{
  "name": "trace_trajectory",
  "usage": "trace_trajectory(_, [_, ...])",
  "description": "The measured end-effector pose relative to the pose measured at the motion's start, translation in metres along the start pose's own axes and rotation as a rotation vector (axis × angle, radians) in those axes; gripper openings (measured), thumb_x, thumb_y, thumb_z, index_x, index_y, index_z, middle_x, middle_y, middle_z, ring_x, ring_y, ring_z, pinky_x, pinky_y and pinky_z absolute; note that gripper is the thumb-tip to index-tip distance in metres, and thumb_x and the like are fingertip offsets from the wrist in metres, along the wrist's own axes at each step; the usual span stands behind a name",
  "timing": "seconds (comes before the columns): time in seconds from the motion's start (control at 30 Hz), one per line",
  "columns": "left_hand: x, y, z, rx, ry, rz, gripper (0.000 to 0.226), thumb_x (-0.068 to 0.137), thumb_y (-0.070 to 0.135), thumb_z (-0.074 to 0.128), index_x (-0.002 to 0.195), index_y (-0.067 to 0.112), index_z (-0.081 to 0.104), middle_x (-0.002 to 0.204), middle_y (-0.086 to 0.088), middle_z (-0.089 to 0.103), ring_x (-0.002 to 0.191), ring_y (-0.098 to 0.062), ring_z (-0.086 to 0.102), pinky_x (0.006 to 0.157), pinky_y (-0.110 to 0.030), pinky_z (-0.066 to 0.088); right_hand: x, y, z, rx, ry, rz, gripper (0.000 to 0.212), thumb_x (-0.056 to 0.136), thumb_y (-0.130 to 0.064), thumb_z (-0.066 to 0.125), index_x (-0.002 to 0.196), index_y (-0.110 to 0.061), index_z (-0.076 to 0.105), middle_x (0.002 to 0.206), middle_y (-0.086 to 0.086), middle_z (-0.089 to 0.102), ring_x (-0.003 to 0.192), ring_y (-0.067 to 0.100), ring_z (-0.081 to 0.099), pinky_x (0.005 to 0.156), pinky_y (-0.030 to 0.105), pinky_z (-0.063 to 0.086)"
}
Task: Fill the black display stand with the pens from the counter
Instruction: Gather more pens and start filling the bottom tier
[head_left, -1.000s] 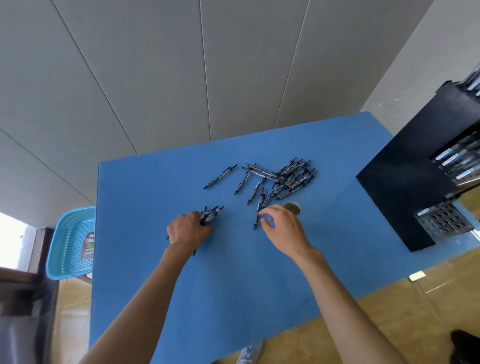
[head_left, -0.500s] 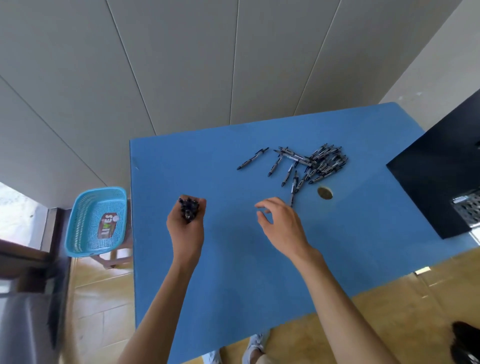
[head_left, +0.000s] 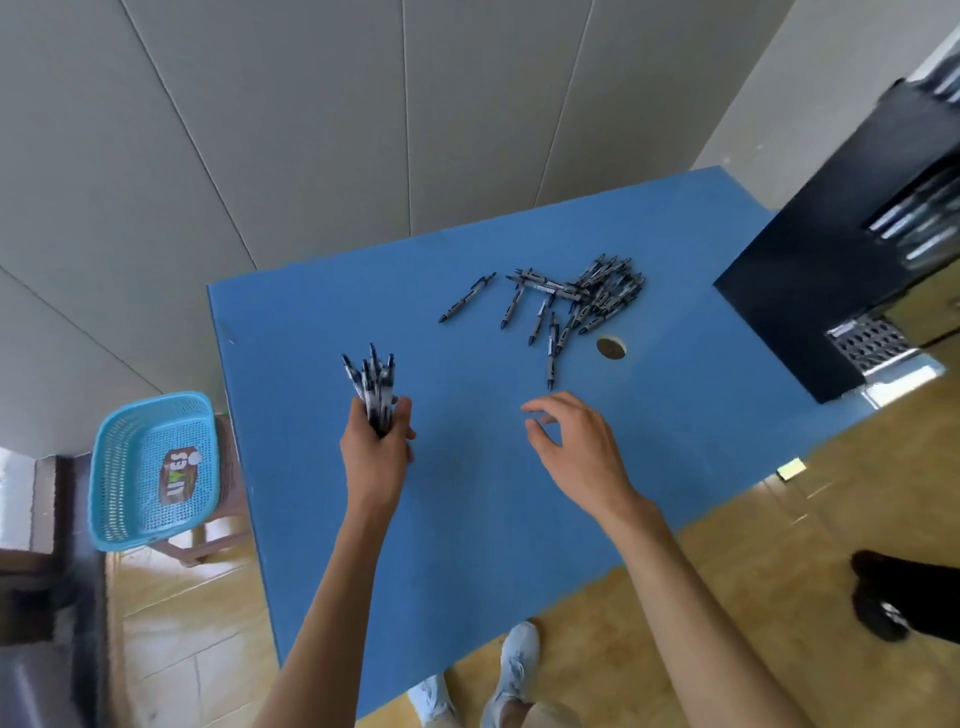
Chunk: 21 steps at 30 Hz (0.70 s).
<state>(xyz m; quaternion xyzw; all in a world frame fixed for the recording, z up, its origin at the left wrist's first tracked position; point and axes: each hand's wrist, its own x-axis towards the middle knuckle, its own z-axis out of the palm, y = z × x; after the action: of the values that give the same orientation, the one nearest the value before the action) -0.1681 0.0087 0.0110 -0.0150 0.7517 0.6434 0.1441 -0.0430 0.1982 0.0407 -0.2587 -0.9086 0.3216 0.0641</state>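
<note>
While my left hand grips a pen bundle upright, right hand hovers empty, fingers loosely spread, near loose pens mid-desk; black display stand at desk's right edge.

Blue tabletop, frame centre — loose pens scattered upper centre-right; round hole just below them; black display stand at right edge.

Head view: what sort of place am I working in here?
Probably a small stationery shop or stockroom: a black display stand with racked pens, loose pens on a blue counter, and a plastic basket alongside.
</note>
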Motion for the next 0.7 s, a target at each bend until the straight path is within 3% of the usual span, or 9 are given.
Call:
trace_trajectory(0.2, [-0.033,0.032,0.062,-0.055,-0.266,-0.081,0.031,0.096,0.028,0.069,0.082,0.004,0.054,0.054,0.003,0.049,0.041,-0.016,0.035,0.041,-0.025,0.032,-0.022,0.031,-0.068,-0.021,0.157,0.075,0.021,0.098,-0.026,0.059,0.117,-0.025,0.068,0.115,-0.011,0.062,0.102,0.007,0.060,0.093,0.033,0.051])
trace_trajectory(0.37, [-0.072,0.061,0.128,-0.055,-0.495,0.036,0.030,0.101,0.024,0.063,0.082,0.002,0.055,0.056,0.005,0.053,0.046,-0.017,0.039,0.046,-0.028,0.035,-0.047,0.075,-0.135,-0.036,0.289,0.119,0.022,0.098,-0.026,0.059,0.118,-0.024,0.068,0.117,-0.009,0.063,0.104,0.010,0.062,0.096,0.034,0.050])
trace_trajectory(0.7, [-0.179,0.092,0.278,-0.022,-0.640,0.125,0.026,0.104,0.025,0.059,0.088,0.005,0.053,0.062,0.002,0.057,0.044,-0.015,0.030,0.044,-0.026,0.026,-0.125,0.205,-0.251,0.007,0.428,0.184,0.022,0.098,-0.024,0.060,0.117,-0.024,0.069,0.118,-0.012,0.064,0.105,0.005,0.062,0.095,0.031,0.050])
